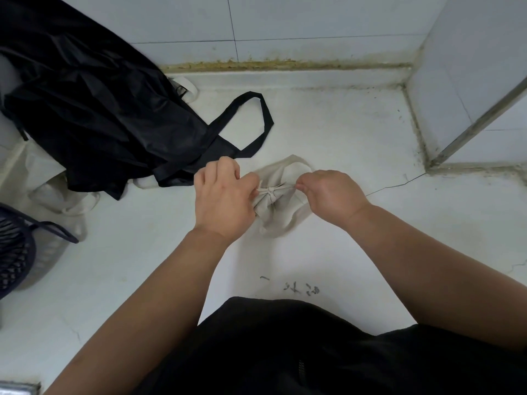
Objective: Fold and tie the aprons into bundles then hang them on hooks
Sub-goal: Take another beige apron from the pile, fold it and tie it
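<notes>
My left grip (222, 195) and my right grip (328, 195) were curled tight, each pinching one end of the tie strings (269, 191). The knot sat between them on top of the beige apron bundle (281, 215). The bundle lay on the white desk (356, 138) straight before me, just beside the black apron (99, 109) heaped to the left. A dark basket (14, 246) stood at the left edge. Dark scribbled marks (296, 287) on the desk near my body were too smudged to read.
</notes>
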Available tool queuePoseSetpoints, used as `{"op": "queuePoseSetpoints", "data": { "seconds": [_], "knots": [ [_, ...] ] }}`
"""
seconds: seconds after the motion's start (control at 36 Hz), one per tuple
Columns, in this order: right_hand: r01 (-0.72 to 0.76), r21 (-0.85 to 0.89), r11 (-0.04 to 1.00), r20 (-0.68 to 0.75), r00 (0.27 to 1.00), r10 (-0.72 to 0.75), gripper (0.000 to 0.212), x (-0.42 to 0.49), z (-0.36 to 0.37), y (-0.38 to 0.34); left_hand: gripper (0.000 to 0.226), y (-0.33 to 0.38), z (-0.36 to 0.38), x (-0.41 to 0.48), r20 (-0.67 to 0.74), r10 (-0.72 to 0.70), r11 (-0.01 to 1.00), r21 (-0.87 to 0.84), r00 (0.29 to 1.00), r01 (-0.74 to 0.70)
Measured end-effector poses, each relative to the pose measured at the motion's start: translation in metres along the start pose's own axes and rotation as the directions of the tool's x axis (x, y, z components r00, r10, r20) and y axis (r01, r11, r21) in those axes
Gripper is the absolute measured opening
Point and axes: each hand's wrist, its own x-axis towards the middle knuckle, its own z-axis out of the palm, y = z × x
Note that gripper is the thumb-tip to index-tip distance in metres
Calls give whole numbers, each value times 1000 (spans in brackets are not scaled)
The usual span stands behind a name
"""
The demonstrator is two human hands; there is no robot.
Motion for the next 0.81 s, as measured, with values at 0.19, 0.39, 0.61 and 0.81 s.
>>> {"op": "queuePoseSetpoints", "data": {
  "seconds": [0.19, 0.39, 0.61, 0.81],
  "knots": [
    [-4, -8, 1000, 70, 998, 5, 27, -1, 0, -7, 21, -6, 2, -9, 28, -116, 993, -23, 993, 116],
    [-186, 445, 876, 173, 978, 120, 27, -4, -14, -24, 56, 7, -14, 3, 546, -212, 834, -332, 811, 441],
    [-397, 784, 478, 276, 911, 305, 65, -15, -20, -48, 29, 11, -10, 16, 572, -422, 453, -539, 704, 710],
    [-421, 533, 734, 239, 907, 346, 68, -17, -29, -50, 13, 5, -29, 45, 758, -255, -281, -652, 601, 704]
  ]
}}
